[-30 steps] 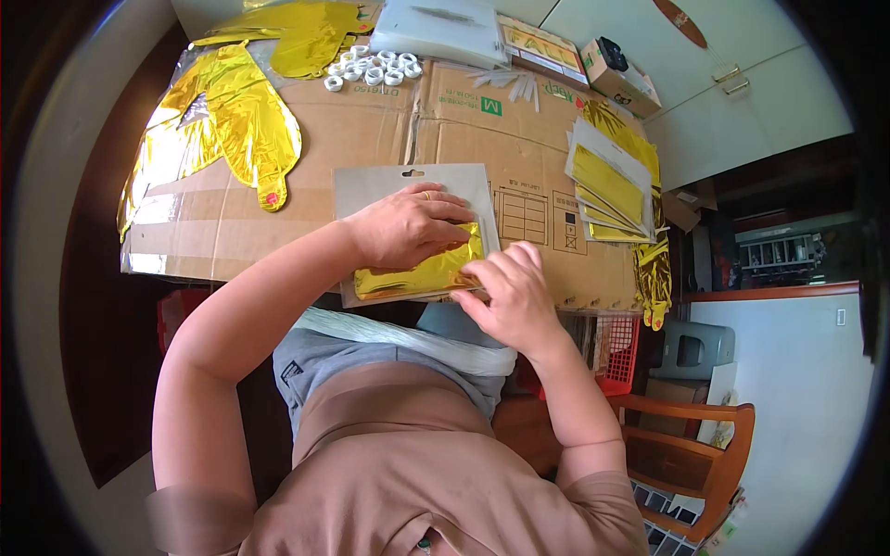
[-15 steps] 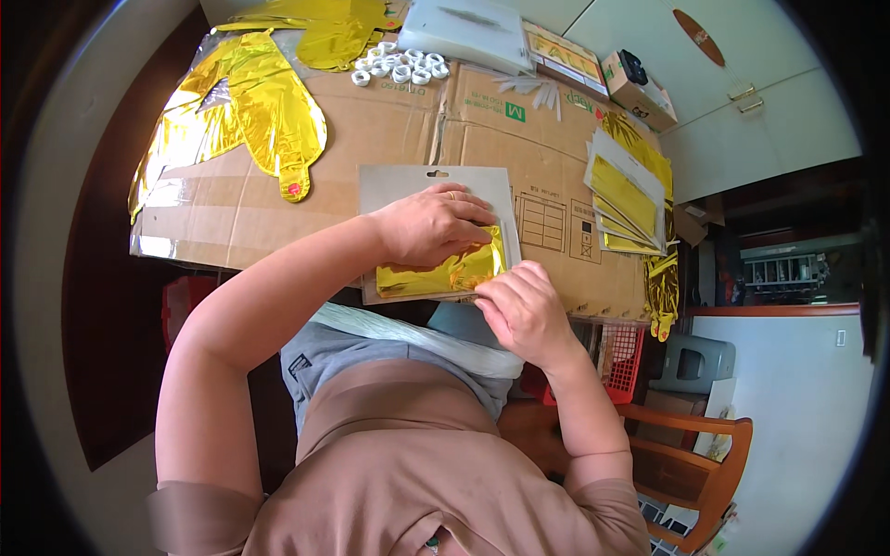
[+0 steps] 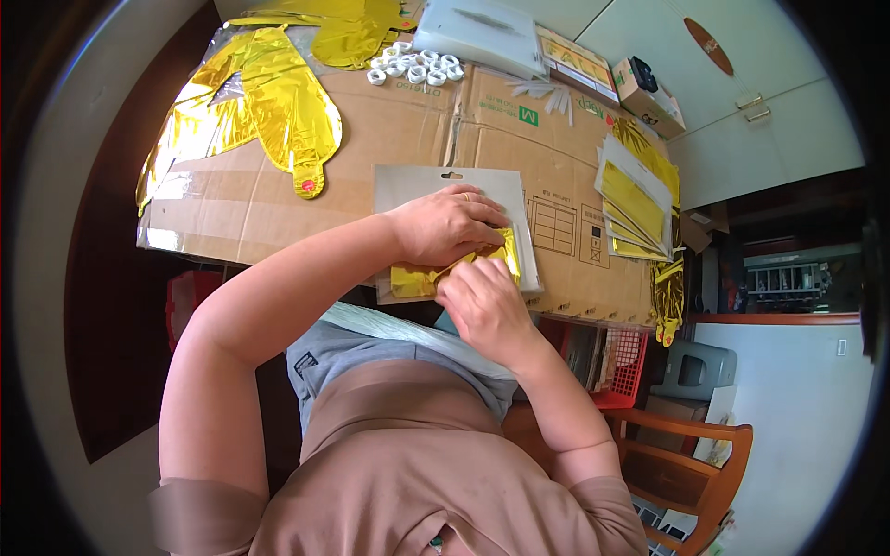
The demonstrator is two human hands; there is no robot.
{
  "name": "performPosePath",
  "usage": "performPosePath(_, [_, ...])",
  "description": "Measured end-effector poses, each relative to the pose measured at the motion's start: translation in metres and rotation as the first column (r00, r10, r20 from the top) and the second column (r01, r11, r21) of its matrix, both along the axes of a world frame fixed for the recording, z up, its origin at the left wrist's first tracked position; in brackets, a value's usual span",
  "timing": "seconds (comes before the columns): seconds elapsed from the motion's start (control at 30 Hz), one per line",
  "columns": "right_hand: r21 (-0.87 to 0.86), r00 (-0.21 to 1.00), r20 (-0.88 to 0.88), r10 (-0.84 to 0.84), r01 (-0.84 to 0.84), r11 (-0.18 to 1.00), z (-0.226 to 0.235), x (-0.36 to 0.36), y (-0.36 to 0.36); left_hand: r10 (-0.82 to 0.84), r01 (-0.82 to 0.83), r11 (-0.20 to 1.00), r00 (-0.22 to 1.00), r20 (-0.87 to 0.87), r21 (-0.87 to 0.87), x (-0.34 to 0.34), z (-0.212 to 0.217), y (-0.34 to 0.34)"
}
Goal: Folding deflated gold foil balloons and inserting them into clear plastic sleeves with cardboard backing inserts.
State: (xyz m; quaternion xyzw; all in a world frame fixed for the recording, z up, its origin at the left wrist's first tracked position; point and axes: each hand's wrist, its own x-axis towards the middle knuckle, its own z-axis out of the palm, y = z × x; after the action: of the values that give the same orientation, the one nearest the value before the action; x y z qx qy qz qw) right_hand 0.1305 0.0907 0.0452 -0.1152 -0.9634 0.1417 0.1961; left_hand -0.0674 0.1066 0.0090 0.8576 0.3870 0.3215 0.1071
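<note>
Head view, one person seated at a table covered with flattened brown cardboard. Left hand lies palm-down, fingers curled, pressing a folded gold foil piece against a grey-white flat pouch with a hang slot at its top edge. Right hand is just below it at the pouch's near edge, fingers closed in a pinch on the same foil; the two hands touch. Foil and pouch sit at the table's near edge, directly in front of the torso. Far left: unfolded gold foil balloons. Far centre: cluster of small white rings. Right: fanned stack of filled pouches showing gold contents. A wooden chair stands at lower right.
</note>
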Motion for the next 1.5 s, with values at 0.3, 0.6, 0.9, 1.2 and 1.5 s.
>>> performPosePath(0.3, [-0.171, 0.995, -0.054, -0.085, 0.075, 0.982, 0.010, 0.007, -0.014, 0.042, -0.042, 0.999, 0.999, 0.013, 0.017, 0.004, -0.003, -0.001])
performPosePath(0.6, [0.018, 0.996, 0.022, -0.086, 0.086, 0.996, -0.011, -0.029, -0.023, 0.036, -0.034, 0.995, 0.999, -0.016, 0.093, 0.004, -0.006, 0.004])
performPosePath(0.9, [0.123, 0.991, -0.070, 0.112, -0.103, 0.987, -0.013, -0.004, -0.034, 0.053, -0.054, 0.998, 0.999, 0.006, 0.041, 0.005, -0.002, -0.002])
performPosePath(1.2, [-0.078, 0.982, -0.189, -0.028, 0.013, 0.997, -0.012, 0.043, -0.031, 0.108, -0.115, 0.993, 0.967, 0.230, 0.020, 0.005, 0.013, -0.012])
performPosePath(1.5, [-0.028, 0.945, -0.192, -0.264, 0.263, 0.964, -0.016, 0.048, -0.022, 0.296, -0.293, 0.955, 0.952, -0.079, 0.049, 0.004, 0.045, -0.093])
